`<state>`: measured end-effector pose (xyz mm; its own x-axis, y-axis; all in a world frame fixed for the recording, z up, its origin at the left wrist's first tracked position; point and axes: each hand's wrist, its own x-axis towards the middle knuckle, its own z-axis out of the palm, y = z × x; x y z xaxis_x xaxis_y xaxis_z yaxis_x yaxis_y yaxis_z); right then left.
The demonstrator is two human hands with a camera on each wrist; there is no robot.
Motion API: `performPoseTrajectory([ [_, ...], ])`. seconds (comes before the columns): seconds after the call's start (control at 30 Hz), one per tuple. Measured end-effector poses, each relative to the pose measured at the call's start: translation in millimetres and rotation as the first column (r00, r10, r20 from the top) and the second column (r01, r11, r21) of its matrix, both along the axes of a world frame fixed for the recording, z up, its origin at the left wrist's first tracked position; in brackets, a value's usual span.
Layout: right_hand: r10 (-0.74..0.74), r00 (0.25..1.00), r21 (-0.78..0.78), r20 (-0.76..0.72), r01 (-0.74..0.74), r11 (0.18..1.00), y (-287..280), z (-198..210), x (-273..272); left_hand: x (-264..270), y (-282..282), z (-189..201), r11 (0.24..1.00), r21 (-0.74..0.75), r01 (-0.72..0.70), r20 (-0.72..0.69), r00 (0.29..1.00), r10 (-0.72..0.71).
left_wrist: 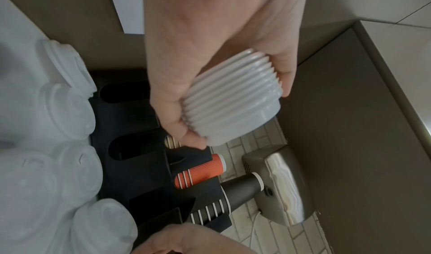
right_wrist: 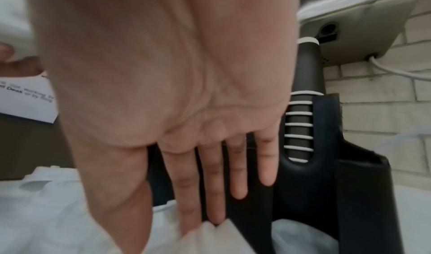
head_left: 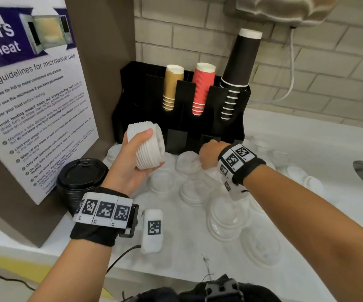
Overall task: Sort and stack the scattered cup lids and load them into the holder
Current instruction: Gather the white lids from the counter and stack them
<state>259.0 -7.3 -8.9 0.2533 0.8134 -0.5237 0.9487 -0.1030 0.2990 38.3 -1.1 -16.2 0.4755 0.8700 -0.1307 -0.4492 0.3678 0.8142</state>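
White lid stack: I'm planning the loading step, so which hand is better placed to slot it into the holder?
Left, probably. The left hand already grips the white lid stack just in front of the black holder. The right hand is reaching, fingers straight, down among the loose lids.

Right hand point(head_left: 209, 154): fingertips are hidden in the head view; in the wrist view they are blurred against a white lid point(right_wrist: 210, 237), so contact cannot be told. Poster point(head_left: 30, 101): text is cut off at the left edge. Clear lids point(head_left: 226, 219) on the worktop point(head_left: 307, 269): outlines are washed out, number not countable. Holder point(head_left: 176, 125): lower slots are too dark to be read.
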Motion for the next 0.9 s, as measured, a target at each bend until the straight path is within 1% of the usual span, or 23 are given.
performPoseTrajectory([
  [0.03, 0.01, 0.999, 0.006, -0.044, -0.009, 1.0, -0.1, -0.4, 1.7, -0.3, 0.4, 0.0, 1.0, -0.002, -0.003, -0.002, 1.0, 0.003],
  [0.13, 0.019, 0.96, 0.082, -0.279, 0.004, 0.997, -3.4, 0.8, 2.2, 0.4, 1.5, -0.6, 1.0, 0.001, -0.001, -0.01, 1.0, 0.001],
  [0.2, 0.001, 0.94, 0.083, -0.343, 0.029, 0.996, -1.9, 0.6, -1.7, 2.2, 1.8, -0.7, 1.0, 0.01, 0.007, -0.014, 1.0, -0.007],
  [0.37, -0.061, 0.967, 0.001, -0.248, 0.063, 0.998, 12.3, -12.2, -14.0, 7.2, 2.3, -0.9, 1.0, 0.012, 0.026, -0.019, 1.0, -0.025],
  [0.43, -0.046, 0.982, -0.01, -0.182, 0.045, 0.999, 16.7, -19.6, -21.1, 7.2, 2.9, -1.3, 0.999, 0.015, 0.038, -0.022, 0.999, -0.038],
  [0.5, -0.031, 0.989, 0.007, -0.147, 0.033, 0.999, 20.6, -24.0, -26.7, 6.1, 4.0, -1.5, 0.999, 0.01, 0.039, -0.019, 0.999, -0.039],
  [0.6, -0.008, 0.982, 0.061, -0.188, 0.02, 0.998, 22.0, -26.0, -28.9, 3.3, 6.1, -3.5, 1.0, 0.008, 0.028, -0.011, 1.0, -0.028],
  [0.7, 0.008, 0.961, 0.08, -0.278, 0.015, 0.997, 19.8, -24.8, -30.7, -1.1, 7.8, -4.2, 1.0, 0.009, 0.017, -0.003, 1.0, -0.017],
  [0.77, 0.039, 0.956, 0.103, -0.291, -0.009, 0.995, 20.3, -23.1, -33.6, -3.0, 8.9, -3.4, 1.0, 0.013, 0.017, 0.001, 1.0, -0.017],
  [0.83, 0.074, 0.972, 0.15, -0.224, -0.041, 0.988, 22.9, -20.2, -36.9, -4.5, 10.3, -2.4, 1.0, 0.018, 0.011, 0.001, 1.0, -0.011],
  [0.9, 0.101, 0.992, 0.184, -0.069, -0.087, 0.979, 25.1, -17.6, -39.3, -6.2, 12.4, -2.0, 0.999, 0.034, 0.005, -0.003, 1.0, -0.005],
])
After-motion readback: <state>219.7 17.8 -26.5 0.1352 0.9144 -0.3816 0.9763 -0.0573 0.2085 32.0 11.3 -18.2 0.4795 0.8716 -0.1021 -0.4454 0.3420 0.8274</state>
